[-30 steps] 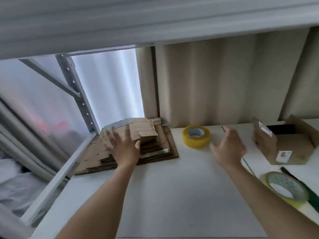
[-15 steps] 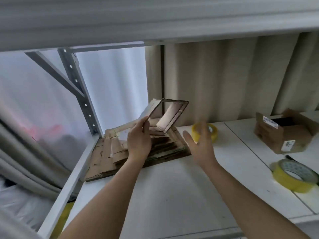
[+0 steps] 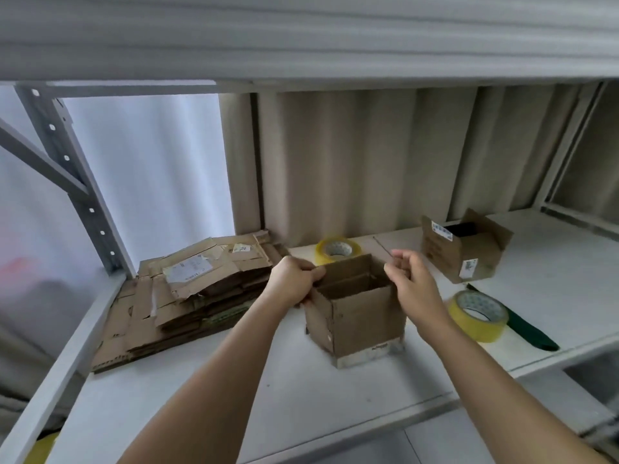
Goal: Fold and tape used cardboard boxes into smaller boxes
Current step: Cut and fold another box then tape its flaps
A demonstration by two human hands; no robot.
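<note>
My left hand (image 3: 294,279) pinches the upright box's (image 3: 355,313) left rim; my right hand (image 3: 410,279), loosely curled and holding nothing, hovers beside its right rim.

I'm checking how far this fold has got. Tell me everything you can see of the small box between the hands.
The small box is worn brown corrugated cardboard, standing upright and opened into a square tube on the white shelf, top open. Old clear tape edges its bottom. The left hand grips its left top edge; the right hand is at its right rim, contact unclear.

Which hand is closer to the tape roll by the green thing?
Right. The right hand is just left of that tape roll; the left hand grips the open box, farther away.
</note>
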